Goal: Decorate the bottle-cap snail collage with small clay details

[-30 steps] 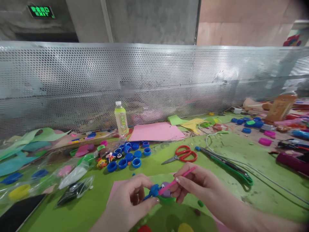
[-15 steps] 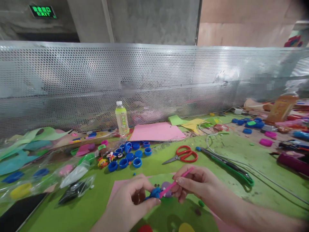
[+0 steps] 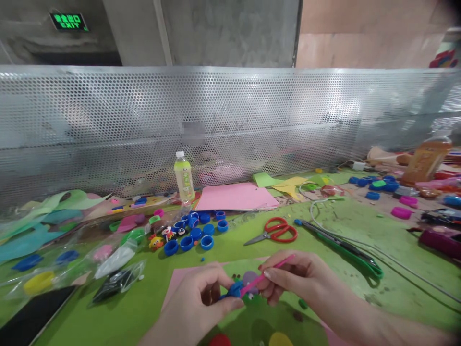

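My left hand point(image 3: 205, 302) pinches a small lump of blue modelling clay point(image 3: 235, 290) between thumb and fingers. In my right hand point(image 3: 291, 278) is a slim pink modelling tool point(image 3: 260, 277), held like a pen, its tip touching the blue clay. Just behind the clay, partly covered by my fingers, sits a purple and green clay figure point(image 3: 251, 278) on a green sheet over pink paper point(image 3: 177, 278). A red round piece point(image 3: 219, 340) and a yellow round piece point(image 3: 281, 339) show at the bottom edge.
Red-handled scissors point(image 3: 272, 231) and a utility knife point(image 3: 338, 245) lie beyond my hands. Several blue caps point(image 3: 186, 243) and small clay figures are to the left. A drink bottle point(image 3: 185, 177) stands before a perforated metal screen point(image 3: 144, 110). Bagged clay point(image 3: 117, 286) and a dark phone-like slab point(image 3: 34, 315) lie left.
The view has shifted slightly, so everything sits a little further right. Both hands keep their grips, and the pink tool's tip stays against the blue clay.
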A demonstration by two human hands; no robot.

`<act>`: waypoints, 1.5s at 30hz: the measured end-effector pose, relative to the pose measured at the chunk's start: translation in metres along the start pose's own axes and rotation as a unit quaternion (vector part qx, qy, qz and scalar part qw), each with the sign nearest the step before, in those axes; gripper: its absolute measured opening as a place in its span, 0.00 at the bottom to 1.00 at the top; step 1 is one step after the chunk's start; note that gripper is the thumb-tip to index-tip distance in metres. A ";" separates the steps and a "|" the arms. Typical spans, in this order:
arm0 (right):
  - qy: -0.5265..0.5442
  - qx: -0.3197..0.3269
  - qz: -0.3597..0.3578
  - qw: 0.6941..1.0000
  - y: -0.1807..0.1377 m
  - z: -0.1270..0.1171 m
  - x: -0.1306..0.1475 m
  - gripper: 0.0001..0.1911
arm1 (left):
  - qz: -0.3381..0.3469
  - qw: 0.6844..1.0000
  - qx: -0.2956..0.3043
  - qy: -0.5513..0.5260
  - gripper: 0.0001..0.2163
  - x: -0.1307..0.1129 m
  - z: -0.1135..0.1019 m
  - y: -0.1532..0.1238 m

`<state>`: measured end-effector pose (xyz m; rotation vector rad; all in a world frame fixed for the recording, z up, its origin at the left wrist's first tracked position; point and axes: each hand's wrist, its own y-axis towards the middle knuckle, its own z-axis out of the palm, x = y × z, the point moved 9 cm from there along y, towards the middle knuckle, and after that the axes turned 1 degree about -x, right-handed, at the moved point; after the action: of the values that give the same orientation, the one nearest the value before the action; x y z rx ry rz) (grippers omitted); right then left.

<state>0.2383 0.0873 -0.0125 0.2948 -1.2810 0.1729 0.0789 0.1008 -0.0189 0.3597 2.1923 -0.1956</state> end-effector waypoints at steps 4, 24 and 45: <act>0.029 0.022 -0.003 0.999 0.001 0.001 -0.002 0.07 | 0.003 1.000 0.012 -0.007 0.12 0.000 0.002 0.000; 0.077 0.040 -0.036 0.996 -0.006 0.000 0.016 0.08 | 0.011 0.996 -0.005 -0.092 0.08 -0.007 -0.007 -0.003; -0.175 0.016 -0.078 0.981 -0.017 -0.002 0.020 0.12 | 0.031 0.999 0.002 0.016 0.08 -0.010 -0.001 -0.002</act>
<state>0.2507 0.0710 0.0040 0.4663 -1.5973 0.0073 0.0834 0.0970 -0.0102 0.4350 2.2090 -0.1612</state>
